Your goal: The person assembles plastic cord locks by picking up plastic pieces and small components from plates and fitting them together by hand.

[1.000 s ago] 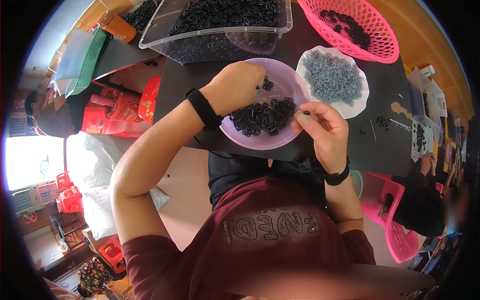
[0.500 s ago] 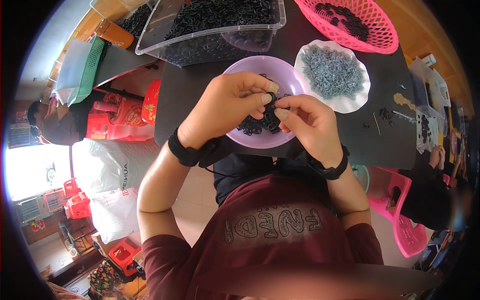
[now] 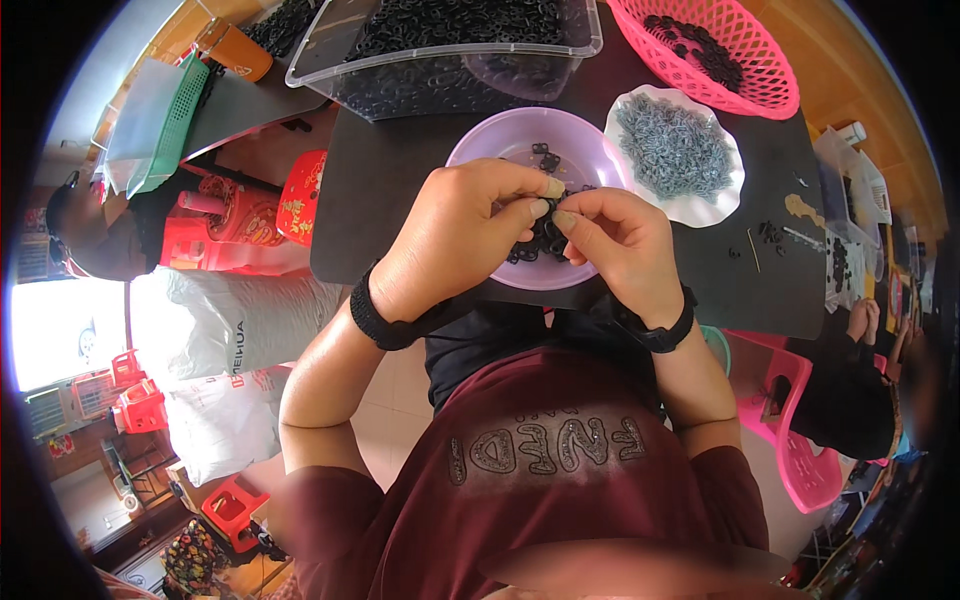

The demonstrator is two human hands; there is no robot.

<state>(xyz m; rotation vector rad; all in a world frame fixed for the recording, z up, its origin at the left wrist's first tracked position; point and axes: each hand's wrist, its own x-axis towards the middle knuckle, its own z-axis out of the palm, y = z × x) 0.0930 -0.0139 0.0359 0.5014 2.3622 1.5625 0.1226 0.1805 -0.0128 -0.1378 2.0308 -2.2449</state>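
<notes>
Head view: left hand and right hand, earlier apart, pinch a half-hidden black piece over the bowl. Table spreads centre-left.

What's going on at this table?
A person is handling small parts by hand over a purple bowl holding loose black pieces. The left hand seems to pinch a small dark piece, mostly hidden by the fingers. The right hand has its fingertips close beside it; whether they grip anything is unclear. Beside the bowl sits a white scalloped plate of greyish bits, with a clear tub and a pink basket beyond.
</notes>
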